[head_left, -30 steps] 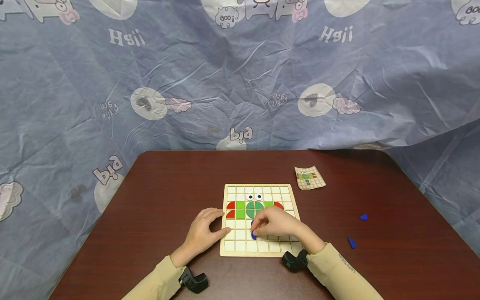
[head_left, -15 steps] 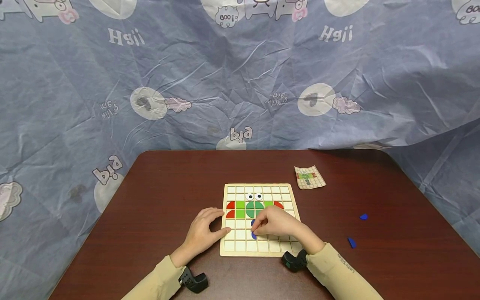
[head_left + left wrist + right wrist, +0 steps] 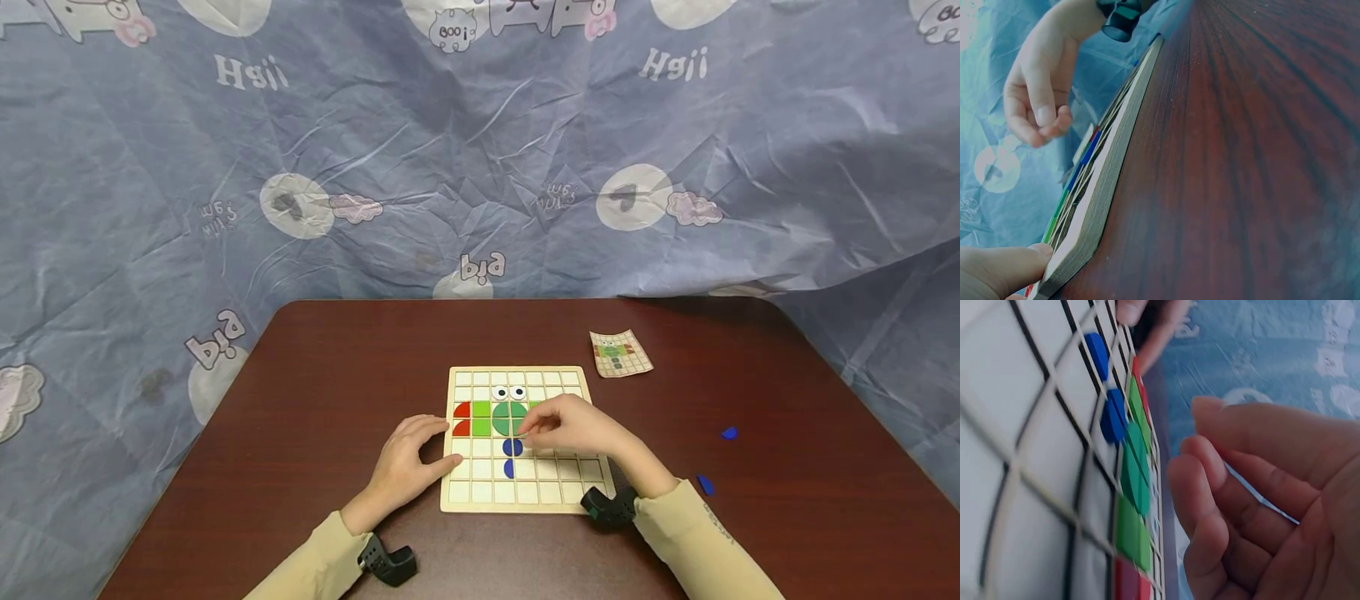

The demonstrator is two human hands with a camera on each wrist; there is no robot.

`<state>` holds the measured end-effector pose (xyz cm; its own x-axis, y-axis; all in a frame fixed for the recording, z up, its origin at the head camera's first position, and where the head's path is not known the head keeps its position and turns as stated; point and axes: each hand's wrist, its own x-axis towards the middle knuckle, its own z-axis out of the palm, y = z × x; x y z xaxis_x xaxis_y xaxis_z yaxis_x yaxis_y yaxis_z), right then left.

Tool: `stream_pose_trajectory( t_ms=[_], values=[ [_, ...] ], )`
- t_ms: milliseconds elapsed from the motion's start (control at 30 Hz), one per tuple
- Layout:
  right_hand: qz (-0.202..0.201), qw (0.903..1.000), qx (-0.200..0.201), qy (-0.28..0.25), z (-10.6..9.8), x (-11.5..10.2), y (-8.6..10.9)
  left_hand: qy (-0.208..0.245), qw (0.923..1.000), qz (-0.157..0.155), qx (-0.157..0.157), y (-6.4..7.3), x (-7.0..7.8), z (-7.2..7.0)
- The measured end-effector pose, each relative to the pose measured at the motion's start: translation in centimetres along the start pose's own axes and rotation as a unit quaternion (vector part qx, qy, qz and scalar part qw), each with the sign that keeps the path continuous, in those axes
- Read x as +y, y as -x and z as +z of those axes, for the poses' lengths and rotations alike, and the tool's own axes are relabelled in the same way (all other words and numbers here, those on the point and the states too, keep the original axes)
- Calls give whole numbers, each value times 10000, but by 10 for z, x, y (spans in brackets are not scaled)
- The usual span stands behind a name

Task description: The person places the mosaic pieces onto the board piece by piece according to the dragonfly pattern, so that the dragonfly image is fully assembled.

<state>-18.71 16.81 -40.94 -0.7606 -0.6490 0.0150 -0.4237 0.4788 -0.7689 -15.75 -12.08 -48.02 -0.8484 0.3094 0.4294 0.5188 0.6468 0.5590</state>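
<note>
A pale wooden grid board (image 3: 480,496) lies on the table. My left hand (image 3: 405,462) rests at its left edge, with the thumb (image 3: 1025,265) touching the rim. Over the board hovers my right hand (image 3: 573,429), its fingers loosely bent and nothing between thumb and fingertips. Just left of those fingertips, two blue pieces (image 3: 512,447) form a round shape in the grid. A single blue half-round piece (image 3: 509,468) sits in the row below. Above them are a dark green disc (image 3: 504,419), light green squares (image 3: 481,409), red pieces (image 3: 461,427) and two eye pieces (image 3: 500,392).
Two loose blue pieces (image 3: 729,433) lie on the brown table (image 3: 360,358) to the right. A small pattern card (image 3: 621,354) is behind the board at the right. A blue-grey printed cloth (image 3: 450,150) hangs past the table's far edge.
My right hand has let go of the blue half-round piece and moved up and to the right, uncovering the blue pieces. The left hand stays where it was.
</note>
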Motion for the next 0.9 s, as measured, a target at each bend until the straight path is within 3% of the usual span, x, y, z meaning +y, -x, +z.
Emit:
stream_pose_trajectory(
  t_ms=[467, 900],
  values=[
    [193, 9992, 358, 1, -37, 29, 56, -54, 9999, -137, -76, 0, 0, 0],
    [-77, 9992, -28, -391, -32, 53, 92, -55, 9999, -142, -74, 0, 1, -1]
  ],
)
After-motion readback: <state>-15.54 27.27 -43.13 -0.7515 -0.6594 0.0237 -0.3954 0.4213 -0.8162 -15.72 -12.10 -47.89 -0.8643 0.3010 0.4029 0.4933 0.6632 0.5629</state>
